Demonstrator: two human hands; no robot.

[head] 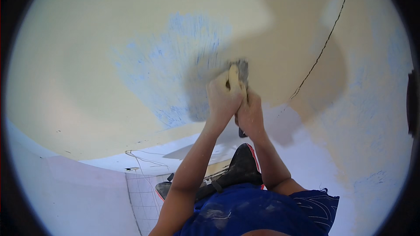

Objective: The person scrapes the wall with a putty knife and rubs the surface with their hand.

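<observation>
A scraper or putty knife with a grey, smeared metal blade (243,68) lies against the cream-coloured wall (98,82), at the right edge of a patch of blue showing through (170,62). My left hand (224,93) is on the tool, its fingers reaching up along the blade. Just right of it and lower, my right hand (251,111) is closed around the handle, whose dark end (242,133) sticks out below. Both hands touch and are dusted with pale powder. The fingers partly hide the blade and most of the handle.
A long dark crack (320,55) runs down the wall at right. Below are my dark shoes with red edging (244,164), on a support mostly hidden from view. Thin pale wires (141,160) hang at lower left, above a tiled surface (141,191). A dark object (412,103) is at the far right edge.
</observation>
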